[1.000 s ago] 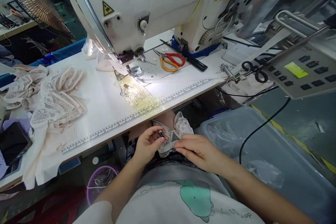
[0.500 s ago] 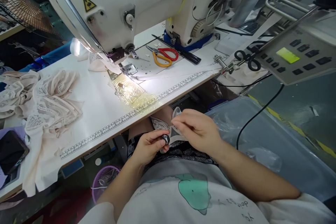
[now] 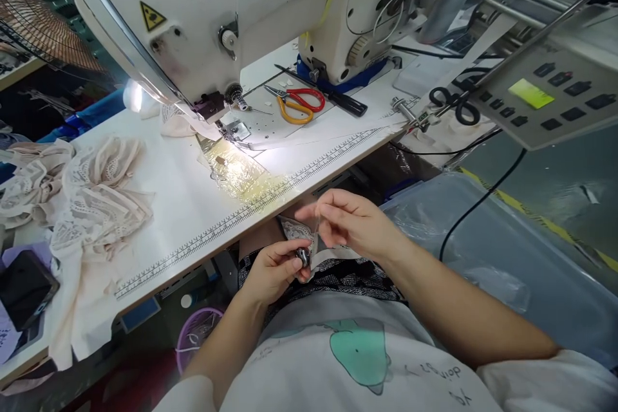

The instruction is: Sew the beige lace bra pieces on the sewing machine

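Over my lap, below the table's front edge, my left hand [image 3: 275, 268] is closed around a small metal thread snip [image 3: 303, 257] and pinches the pale lace piece [image 3: 295, 230]. My right hand [image 3: 348, 224] hovers just above and to the right of it, thumb and forefinger pinched on a thin thread, the other fingers spread. The lace piece lies between both hands on my dark patterned lap.
A white sewing machine [image 3: 232, 13] stands on the white table [image 3: 183, 187] with a ruler strip along its front edge. Red and yellow scissors [image 3: 299, 103] lie behind the needle. Lace pieces [image 3: 82, 187] are heaped at the left beside a phone [image 3: 24, 283]. Control panel [image 3: 541, 100] at right, plastic bin [image 3: 506, 251] below it.
My right hand has lifted off the lace piece and risen, now pinching a thread above it. My left hand stays at the lace with the snip. The view shifted slightly down-left.
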